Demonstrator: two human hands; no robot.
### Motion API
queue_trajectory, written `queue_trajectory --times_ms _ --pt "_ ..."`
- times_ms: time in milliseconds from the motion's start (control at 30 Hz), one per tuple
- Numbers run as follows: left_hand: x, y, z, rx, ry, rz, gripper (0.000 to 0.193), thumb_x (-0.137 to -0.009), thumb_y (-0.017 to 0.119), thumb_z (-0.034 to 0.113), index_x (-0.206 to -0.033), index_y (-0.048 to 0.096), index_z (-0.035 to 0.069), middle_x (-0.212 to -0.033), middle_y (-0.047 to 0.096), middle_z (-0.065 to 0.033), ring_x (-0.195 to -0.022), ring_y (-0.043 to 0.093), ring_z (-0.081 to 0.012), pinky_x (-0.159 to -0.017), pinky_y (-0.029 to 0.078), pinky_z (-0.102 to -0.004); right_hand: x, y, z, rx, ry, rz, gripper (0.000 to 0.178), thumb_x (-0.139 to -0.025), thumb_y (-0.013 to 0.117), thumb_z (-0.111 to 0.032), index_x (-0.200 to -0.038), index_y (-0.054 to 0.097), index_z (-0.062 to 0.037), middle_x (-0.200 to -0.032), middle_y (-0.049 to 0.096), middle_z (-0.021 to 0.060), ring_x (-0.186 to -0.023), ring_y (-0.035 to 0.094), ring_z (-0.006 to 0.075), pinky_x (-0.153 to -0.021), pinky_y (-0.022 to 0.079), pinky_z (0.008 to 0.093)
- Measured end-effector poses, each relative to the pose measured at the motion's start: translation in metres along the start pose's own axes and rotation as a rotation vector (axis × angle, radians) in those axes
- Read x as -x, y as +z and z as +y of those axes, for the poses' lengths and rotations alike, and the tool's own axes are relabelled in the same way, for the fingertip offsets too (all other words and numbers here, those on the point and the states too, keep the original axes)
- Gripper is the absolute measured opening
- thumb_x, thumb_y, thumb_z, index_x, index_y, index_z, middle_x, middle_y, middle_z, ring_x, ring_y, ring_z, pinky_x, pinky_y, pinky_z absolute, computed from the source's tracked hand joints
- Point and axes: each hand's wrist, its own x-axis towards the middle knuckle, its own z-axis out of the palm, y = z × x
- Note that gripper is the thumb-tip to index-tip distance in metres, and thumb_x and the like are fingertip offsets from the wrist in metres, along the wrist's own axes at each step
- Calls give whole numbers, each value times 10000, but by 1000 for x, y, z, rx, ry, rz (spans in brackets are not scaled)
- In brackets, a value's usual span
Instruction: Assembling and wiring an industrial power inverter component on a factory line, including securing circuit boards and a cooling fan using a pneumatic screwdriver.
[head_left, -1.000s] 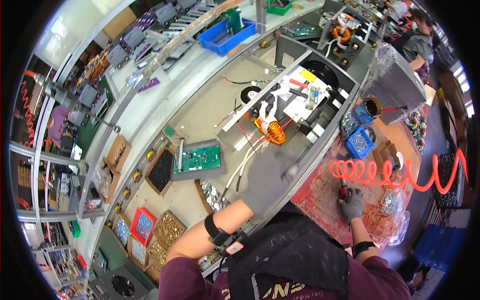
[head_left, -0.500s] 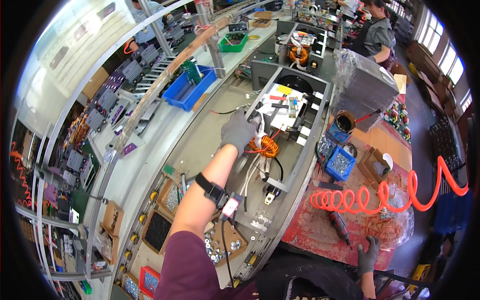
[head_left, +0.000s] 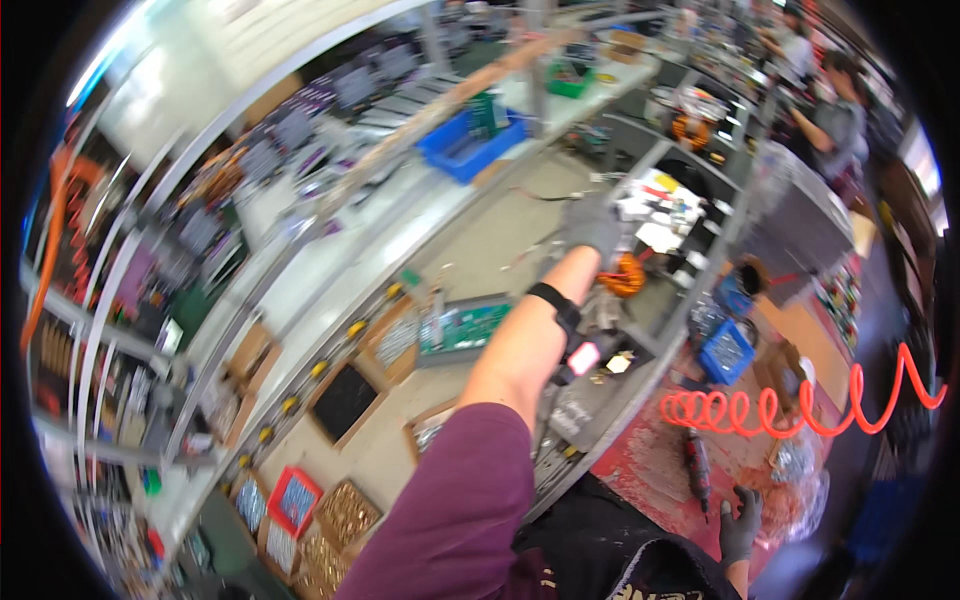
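My left hand (head_left: pixel 594 226), in a grey glove, reaches far forward to the left side of an open grey metal chassis (head_left: pixel 703 262). Motion smears its fingers, so I cannot make out whether they grip the edge. Just nearer than the hand sits an orange-copper wound coil (head_left: pixel 624 276); white labelled parts (head_left: pixel 660 212) fill the chassis beyond it. My right hand (head_left: pixel 740 526), also gloved, hangs low at the right with fingers apart and nothing in it. Beside it a red and black power screwdriver (head_left: pixel 697 472) lies or hangs over the red worktop (head_left: pixel 640 447).
A coiled orange air hose (head_left: pixel 770 418) stretches across the right. Blue screw bin (head_left: pixel 727 352), wrapped grey box (head_left: pixel 795 215) and cardboard stand there. Left of my arm are a green circuit board (head_left: pixel 462 328) and several fastener trays (head_left: pixel 343 402). People work at the far right.
The whole view has swung left, so the bench and chassis appear farther right. My left arm still reaches to the chassis; the green circuit board now shows beside it. My right hand stays low.
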Motion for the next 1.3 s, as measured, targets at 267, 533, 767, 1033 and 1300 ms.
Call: queue_trajectory --times_ms 267,533,767,1033,1300 --pt "169 -94 -107 -55 -171 297 409 -708 679 237 -1095 612 122 -1133 543 -120 -1071 504 -311 -925 417 -413 -134 77 31 -210 -353 -679 249 -845 604 -171 -1048 561 -32 -905 555 35 -821 548 149 -712 443 277" --pt "510 -312 -231 -1115 -1335 531 386 -713 678 315 -1035 604 117 -1142 532 -123 -1112 488 -302 -899 421 -388 -190 120 -101 -103 -838 -1041 261 -799 608 -79 -1046 560 -7 -957 557 123 -912 552 272 -810 445 341" --pt "723 -493 -146 -1248 -1486 1432 892 -687 721 414 -1369 280 47 -1348 363 -224 -1228 400 -339 -1018 336 -377 -92 127 -170 -134 -983 -1061 266 -784 593 -74 -1040 549 -17 -968 538 124 -906 549 268 -796 448 332" --pt "822 -392 -231 156 -1125 1393 354 -801 664 134 -1120 579 6 -993 636 -77 -867 568 -151 -791 445 -289 -9 127 -215 -166 -1173 -1013 223 -753 605 -54 -973 578 -32 -929 551 144 -847 559 314 -744 462 359" --pt "837 -370 -248 64 -1198 1456 250 -815 651 125 -1044 629 28 -897 677 -59 -796 599 -137 -738 453 -278 7 129 -173 -247 -866 -1100 217 -769 581 -33 -983 563 -10 -949 567 115 -874 586 239 -752 472 318"
